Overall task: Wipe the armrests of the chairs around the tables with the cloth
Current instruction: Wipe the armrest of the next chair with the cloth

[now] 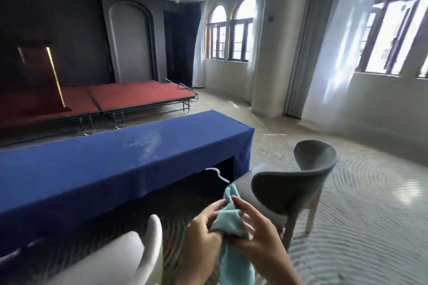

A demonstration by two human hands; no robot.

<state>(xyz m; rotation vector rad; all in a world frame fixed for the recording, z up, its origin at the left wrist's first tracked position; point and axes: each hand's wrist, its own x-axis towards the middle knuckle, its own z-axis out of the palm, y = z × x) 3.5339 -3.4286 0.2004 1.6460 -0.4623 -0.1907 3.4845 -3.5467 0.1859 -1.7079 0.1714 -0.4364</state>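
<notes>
The wiping itself is not under way at this moment: both hands are busy with the pale blue towelling cloth (229, 222), which is held up in the near centre, in front of the person and clear of any chair. The left hand (203, 233) grips a bunched fold of it with curled fingers, and the right hand (257, 236) pinches the other side between thumb and fingertips, so each hand is closed on fabric; a loose tail hangs down between the wrists. This reads as gathering or refolding the cloth into a pad between chairs.

The next move, as I judge it, calls for one hand to take the pad alone and carry it right and a little farther, onto the curved arm of the grey chair with a wraparound shell back (289, 190), which stands near the right end of the long table draped in blue fabric (104, 169).

Counted: one cloth, two hands, one table, and two chairs in view, the grey one to the right and a cream-white chair with a rounded arm (148, 250) at the near left, cut off by the frame edge
</notes>
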